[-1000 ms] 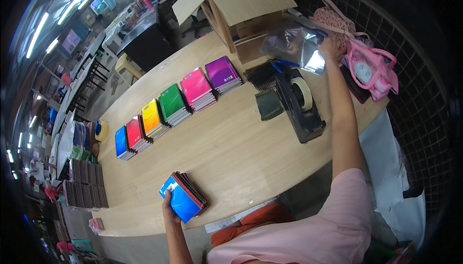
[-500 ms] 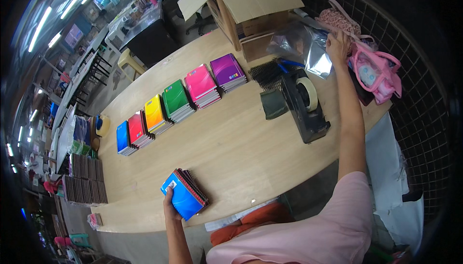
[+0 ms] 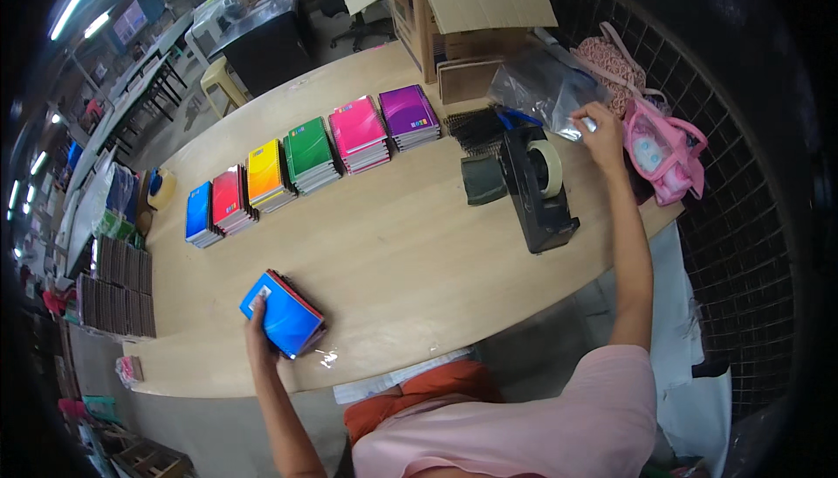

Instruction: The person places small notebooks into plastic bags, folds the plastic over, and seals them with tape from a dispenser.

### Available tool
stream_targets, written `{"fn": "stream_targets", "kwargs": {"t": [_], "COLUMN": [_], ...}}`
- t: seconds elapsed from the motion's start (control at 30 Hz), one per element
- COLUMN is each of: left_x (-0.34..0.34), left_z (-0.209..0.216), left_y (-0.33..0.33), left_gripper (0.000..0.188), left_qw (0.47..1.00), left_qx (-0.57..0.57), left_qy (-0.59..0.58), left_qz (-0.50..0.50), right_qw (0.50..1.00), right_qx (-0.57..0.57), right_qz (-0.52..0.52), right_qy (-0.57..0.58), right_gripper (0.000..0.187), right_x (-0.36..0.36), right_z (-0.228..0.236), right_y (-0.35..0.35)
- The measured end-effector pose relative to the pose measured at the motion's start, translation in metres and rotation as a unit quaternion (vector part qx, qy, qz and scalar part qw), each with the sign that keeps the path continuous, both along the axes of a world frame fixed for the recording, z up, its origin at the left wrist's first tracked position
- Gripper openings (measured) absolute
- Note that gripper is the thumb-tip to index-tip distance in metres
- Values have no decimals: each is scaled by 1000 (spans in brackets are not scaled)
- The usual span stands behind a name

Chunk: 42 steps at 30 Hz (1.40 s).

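My left hand (image 3: 256, 325) grips a small bundle of spiral notebooks (image 3: 288, 314) with a blue cover on top, tilted over the table's near left part; the thumb lies on the cover. At the right, my right hand (image 3: 599, 133) pinches the edge of a clear plastic bag (image 3: 559, 94) from a shiny pile. Beyond the bundle runs a slanted row of notebook stacks: blue (image 3: 199, 207), red (image 3: 230, 194), yellow (image 3: 265, 168), green (image 3: 308, 148), pink (image 3: 357, 133) and purple (image 3: 408, 113).
A black tape dispenser (image 3: 524, 194) stands left of my right arm, beside a dark green pouch (image 3: 483, 181) and black spiral coils (image 3: 476, 131). An open cardboard box (image 3: 484, 2) is at the back. A pink bag (image 3: 668, 151) lies far right; bundled stacks (image 3: 118, 290) stand far left.
My right hand has come nearer with its fingers on the plastic, whose near edge has lifted. The left hand still holds the notebooks. The whole view has shifted slightly.
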<state>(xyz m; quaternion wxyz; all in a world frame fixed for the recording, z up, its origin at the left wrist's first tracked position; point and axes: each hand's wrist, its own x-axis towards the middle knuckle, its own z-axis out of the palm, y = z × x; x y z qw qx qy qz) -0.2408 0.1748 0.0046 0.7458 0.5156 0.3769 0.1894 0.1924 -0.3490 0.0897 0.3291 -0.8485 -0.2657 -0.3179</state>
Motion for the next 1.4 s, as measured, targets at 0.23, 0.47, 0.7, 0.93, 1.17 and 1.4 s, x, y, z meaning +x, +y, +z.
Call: {"fn": "stream_targets", "kwargs": {"t": [0.23, 0.47, 0.7, 0.93, 1.17, 1.4], "left_x": [2, 3, 1, -5, -55, -82], "left_z": [13, 8, 2, -9, 28, 71], "left_y": [15, 14, 12, 13, 8, 0], "left_gripper": [61, 59, 47, 53, 58, 56], "left_qw": [984, 998, 998, 985, 942, 921], "left_qx": [139, 44, -5, -117, -180, -216], "left_qy": [113, 38, -42, -130, -269, -324], "left_qz": [-15, -34, -36, 5, 85, 31], "right_qw": [975, 975, 974, 984, 914, 850], "right_qx": [187, 205, 213, 70, 4, -86], "right_qz": [111, 27, -60, 130, 405, 482], "right_qy": [44, 82, -58, -103, -26, 193], "right_gripper": [9, 7, 7, 5, 25, 12], "right_x": [-31, 61, 102, -101, -260, -305], "right_z": [-2, 50, 169, 143, -2, -55], "right_y": [37, 34, 22, 182, 202, 178]}}
